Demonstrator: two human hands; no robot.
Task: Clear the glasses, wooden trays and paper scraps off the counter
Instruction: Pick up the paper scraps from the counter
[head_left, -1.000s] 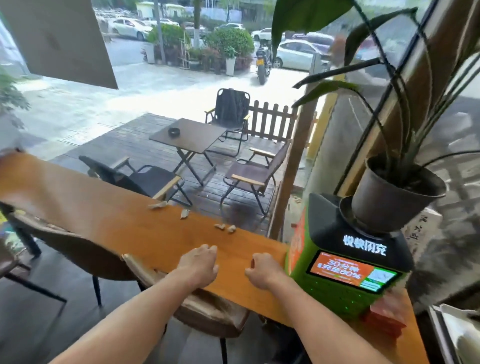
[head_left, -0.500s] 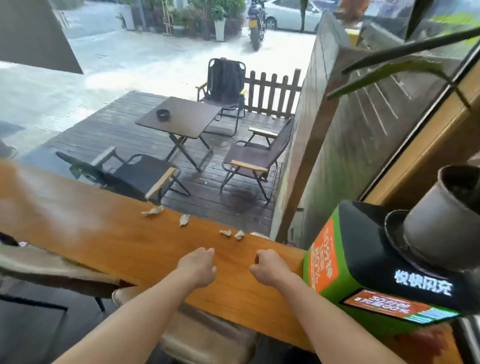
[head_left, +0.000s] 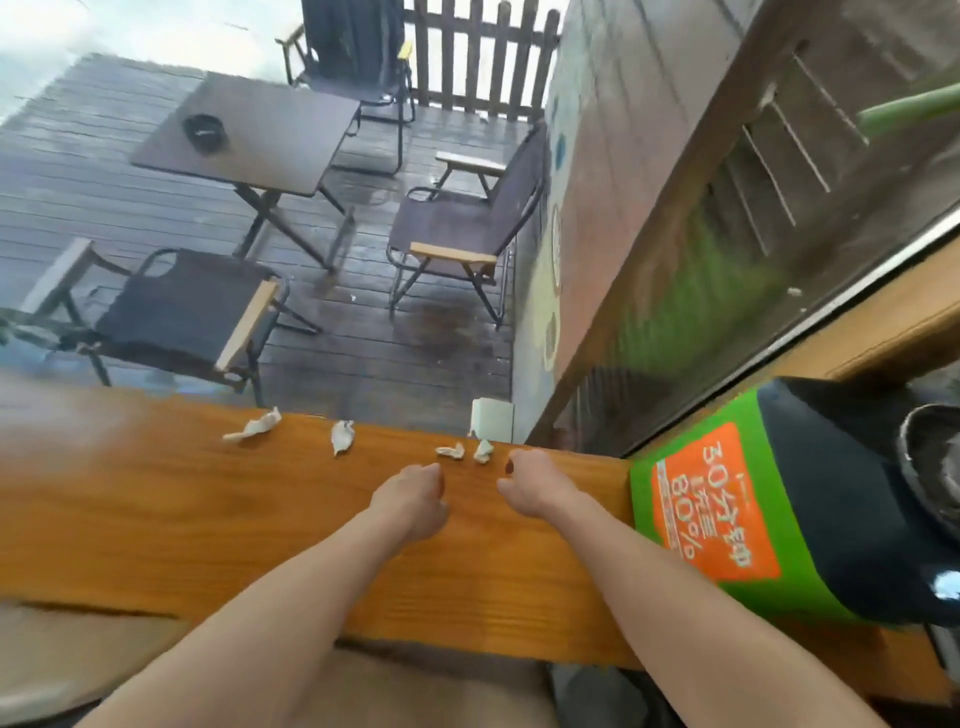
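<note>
Fingers of both hands curl loosely inward, holding nothing. Resting on the wooden desk (head_left: 156, 519), the left hand (head_left: 413, 501) and right hand (head_left: 535, 483) sit near its far edge, slightly apart. Four paper scraps lie along that far edge: two small ones (head_left: 451, 451) (head_left: 483, 450) just beyond the hands, a third (head_left: 342, 436) and a longer one (head_left: 254, 426) farther left. A green and orange box (head_left: 711, 514) stands at the desk's right end.
</note>
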